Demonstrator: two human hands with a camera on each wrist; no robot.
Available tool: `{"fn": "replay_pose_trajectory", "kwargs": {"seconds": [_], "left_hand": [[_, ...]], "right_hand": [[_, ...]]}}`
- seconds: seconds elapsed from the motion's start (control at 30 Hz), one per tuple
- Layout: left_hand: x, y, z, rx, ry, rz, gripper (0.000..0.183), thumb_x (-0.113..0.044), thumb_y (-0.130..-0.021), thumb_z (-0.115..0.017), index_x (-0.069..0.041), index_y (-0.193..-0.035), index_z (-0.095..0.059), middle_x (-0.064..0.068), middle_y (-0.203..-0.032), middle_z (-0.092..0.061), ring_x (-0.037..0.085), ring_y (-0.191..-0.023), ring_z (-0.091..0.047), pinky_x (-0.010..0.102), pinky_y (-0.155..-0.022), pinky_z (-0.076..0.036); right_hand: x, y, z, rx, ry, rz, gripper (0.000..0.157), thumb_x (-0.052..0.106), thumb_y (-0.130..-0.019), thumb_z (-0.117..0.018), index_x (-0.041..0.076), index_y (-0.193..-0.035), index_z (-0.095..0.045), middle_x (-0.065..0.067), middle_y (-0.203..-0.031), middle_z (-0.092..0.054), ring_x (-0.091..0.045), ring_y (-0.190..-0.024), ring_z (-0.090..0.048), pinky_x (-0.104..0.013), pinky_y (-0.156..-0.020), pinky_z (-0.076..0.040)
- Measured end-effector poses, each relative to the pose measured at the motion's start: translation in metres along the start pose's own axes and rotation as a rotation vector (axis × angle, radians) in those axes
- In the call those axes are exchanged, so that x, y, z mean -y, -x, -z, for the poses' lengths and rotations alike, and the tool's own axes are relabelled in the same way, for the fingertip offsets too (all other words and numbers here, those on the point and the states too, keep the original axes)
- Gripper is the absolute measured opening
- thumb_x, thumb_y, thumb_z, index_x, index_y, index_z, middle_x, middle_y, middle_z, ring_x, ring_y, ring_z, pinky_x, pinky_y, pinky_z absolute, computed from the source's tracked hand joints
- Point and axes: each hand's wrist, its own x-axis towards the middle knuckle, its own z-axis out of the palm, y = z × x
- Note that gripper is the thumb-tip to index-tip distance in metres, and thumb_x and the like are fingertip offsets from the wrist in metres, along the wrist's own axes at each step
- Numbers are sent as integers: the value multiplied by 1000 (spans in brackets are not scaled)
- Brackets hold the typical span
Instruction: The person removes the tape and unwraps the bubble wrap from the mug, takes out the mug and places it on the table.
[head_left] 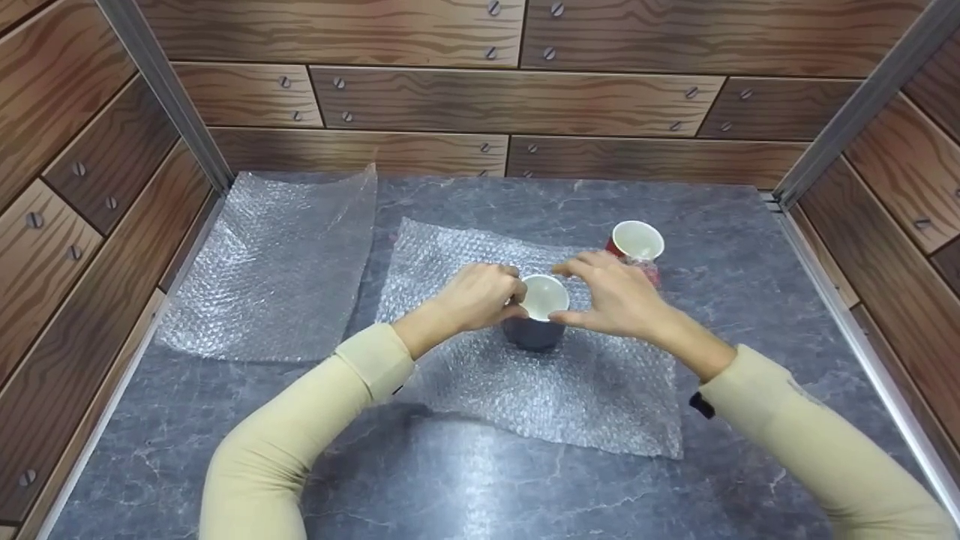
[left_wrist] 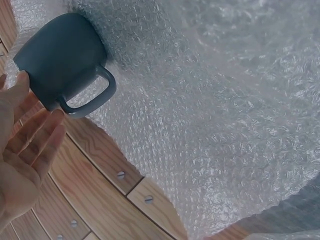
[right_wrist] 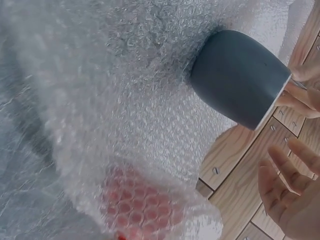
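Observation:
A dark blue-grey mug (head_left: 534, 335) with a pale inside stands upright on a sheet of bubble wrap (head_left: 480, 375). My left hand (head_left: 480, 296) pinches its rim on the left; in the left wrist view the mug's handle (left_wrist: 95, 100) is near those fingertips. On the other side, my right hand (head_left: 619, 296) has its thumb at the rim while its fingers reach out, spread and holding nothing. Behind the right hand is a red cup (head_left: 637, 241) with a pale inside, partly hidden by that hand. Red shows through bubble wrap (right_wrist: 142, 200) in the right wrist view.
Another bubble wrap sheet (head_left: 277, 262) lies at the left, its far right corner lifted. The grey marbled tabletop (head_left: 750, 262) is bounded by wood-patterned walls (head_left: 510, 101) at the back and both sides, with metal rails (head_left: 862, 360) along the edges.

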Motion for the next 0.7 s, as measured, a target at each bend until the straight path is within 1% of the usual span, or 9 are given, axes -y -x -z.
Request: {"fn": "replay_pose_trajectory", "kwargs": {"seconds": [0.07, 0.17, 0.3, 0.43, 0.7], "left_hand": [[1, 0, 0, -6, -9, -4, 26, -38, -91, -79, -12, -91, -79, 6, -93, -75, 25, -78, -74, 42, -69, -64], [1, 0, 0, -9, -18, -8, 26, -38, -91, -79, -12, -91, -79, 5, -92, -75, 24, -77, -74, 41, -68, -64], [1, 0, 0, -8, -26, -5, 25, -38, -91, -80, -12, -92, -80, 5, -92, -75, 24, -78, -74, 41, -69, -64], [0, -1, 1, -2, -24, 0, 25, -37, -91, -80, -12, -93, -81, 5, -93, -76, 24, -80, -75, 41, -71, -65], [1, 0, 0, -1, -36, 5, 25, -38, -92, -79, -13, -95, -81, 4, -93, -76, 23, -80, -75, 39, -70, -64]], "right_hand": [[1, -4, -3, 19, 3, 12, 73, 56, -80, -85, 17, -138, -66, -11, -132, -71, -37, -127, -65, -59, -96, -60], [3, -10, -7, 48, 13, 29, 79, 60, -79, -84, 17, -142, -64, -11, -133, -69, -37, -128, -64, -59, -94, -61], [4, -16, -12, 71, 35, 58, 84, 65, -77, -83, 18, -144, -62, -11, -132, -68, -36, -125, -65, -56, -85, -63], [3, -19, -17, 75, 47, 74, 85, 65, -74, -85, 18, -142, -63, -11, -131, -68, -35, -121, -65, -53, -79, -63], [2, -22, -26, 73, 59, 76, 87, 63, -71, -88, 19, -141, -63, -11, -127, -68, -34, -116, -67, -52, -76, -63]]}}
